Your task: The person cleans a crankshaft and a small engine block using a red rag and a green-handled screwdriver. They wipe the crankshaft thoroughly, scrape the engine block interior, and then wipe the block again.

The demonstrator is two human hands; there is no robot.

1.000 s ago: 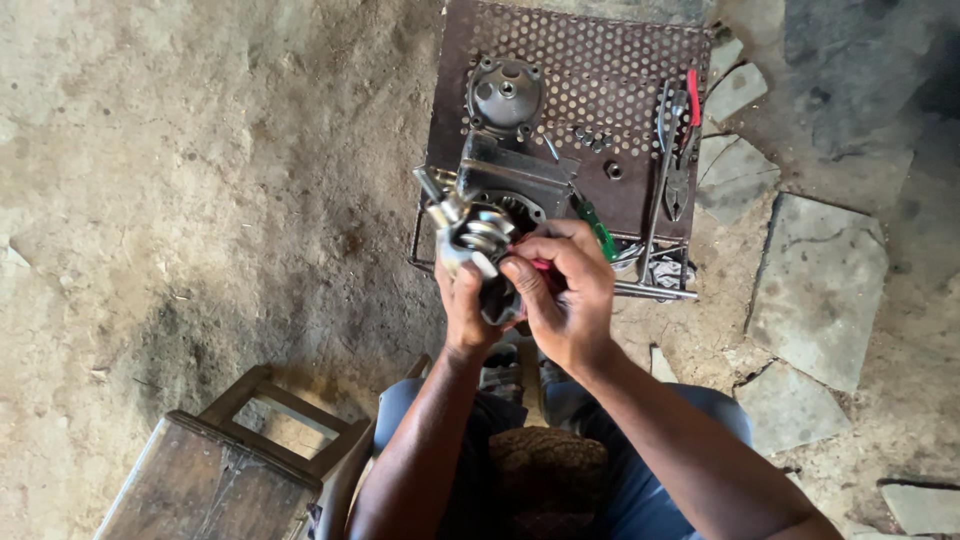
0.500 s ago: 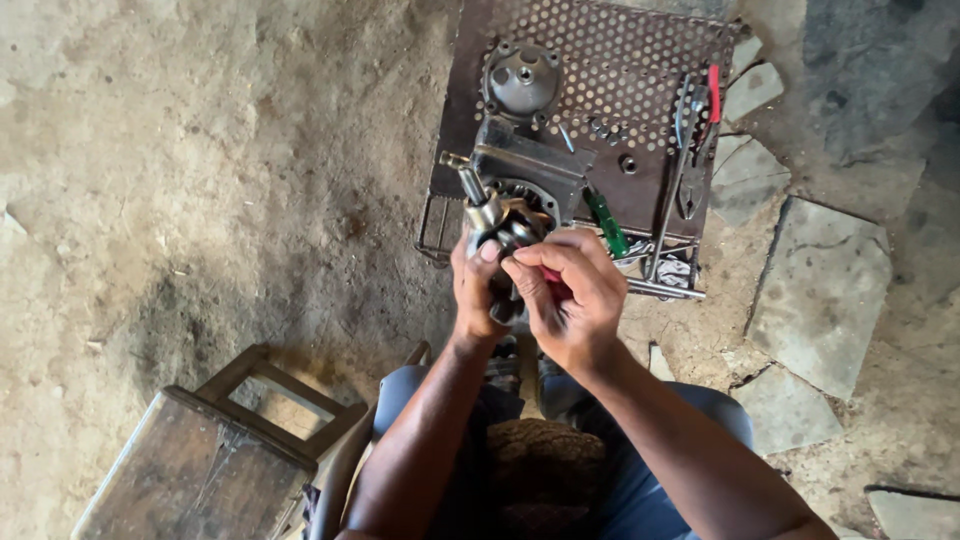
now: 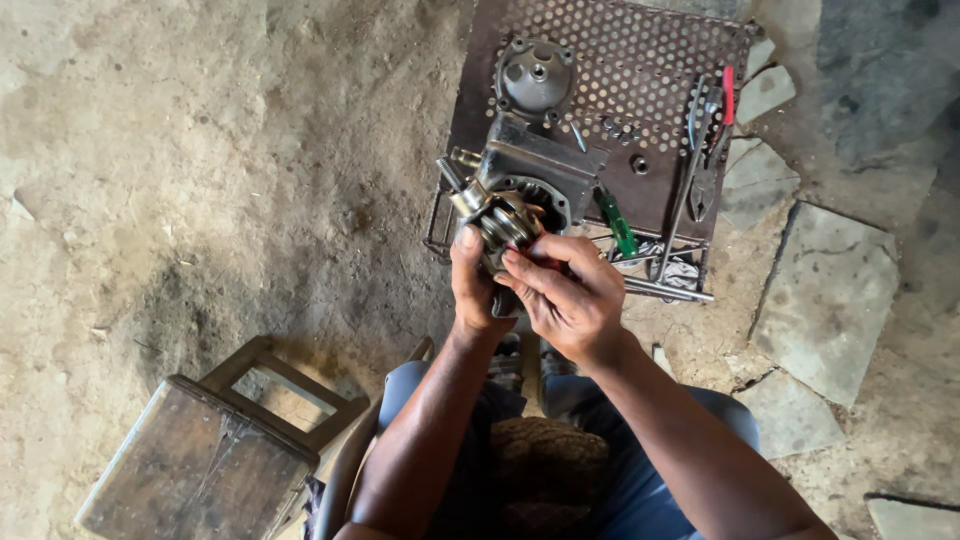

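My left hand [image 3: 474, 285] grips a metal crankshaft-like engine part [image 3: 493, 217] with a short threaded shaft sticking up to the left. My right hand [image 3: 566, 292] is closed beside it, its fingertips on the part and on a small red item that is mostly hidden. Both hands hover over the near edge of a rusty perforated metal stand [image 3: 610, 60]. Just beyond them on the stand sits a dark engine block [image 3: 541, 172] with a round bore.
A round grey cylinder head [image 3: 536, 78], loose nuts [image 3: 638, 164], a green-handled screwdriver [image 3: 616, 224], pliers with a red handle [image 3: 708, 150] and a long metal rod [image 3: 668, 291] lie on the stand. A wooden stool [image 3: 215, 452] stands at lower left. Broken stone slabs [image 3: 820, 295] lie at right.
The hands turned the metal part, so its shaft points up-left at a lower angle. The view shifted slightly, and the right fingers slid onto the part's front.
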